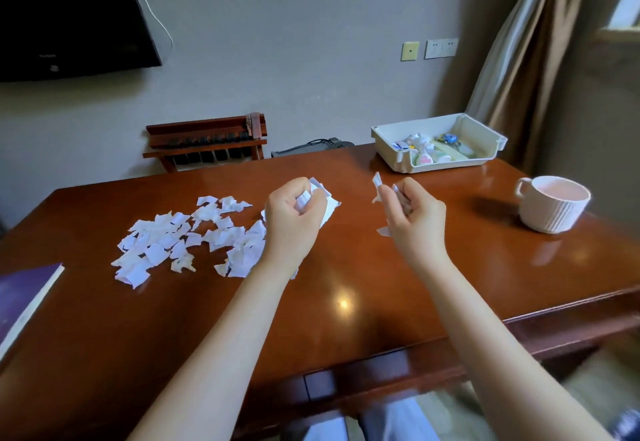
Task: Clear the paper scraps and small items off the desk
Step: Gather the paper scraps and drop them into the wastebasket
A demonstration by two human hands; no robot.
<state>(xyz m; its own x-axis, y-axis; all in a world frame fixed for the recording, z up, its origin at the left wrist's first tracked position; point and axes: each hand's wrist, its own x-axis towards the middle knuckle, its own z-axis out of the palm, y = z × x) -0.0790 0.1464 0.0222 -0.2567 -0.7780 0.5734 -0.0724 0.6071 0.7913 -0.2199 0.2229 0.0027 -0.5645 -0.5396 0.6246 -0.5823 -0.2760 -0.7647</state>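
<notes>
Several white paper scraps [180,239] lie scattered on the left half of the brown wooden desk [346,284]. My left hand [291,218] is held above the desk, closed on a crumpled bunch of scraps [322,198] that sticks out past the fingers. My right hand [412,215] is closed on a few more scraps [378,182], pinched between thumb and fingers. One small scrap [382,231] shows just under that hand. A white plastic tray [391,147] at the back right holds several small colourful items [429,149], among them a toy car.
A white ribbed mug [554,203] stands at the right. A purple book [24,298] lies at the left edge. Behind the desk are a wooden rack [204,142] and a wall-mounted TV [69,14]. A curtain [519,59] hangs at the right.
</notes>
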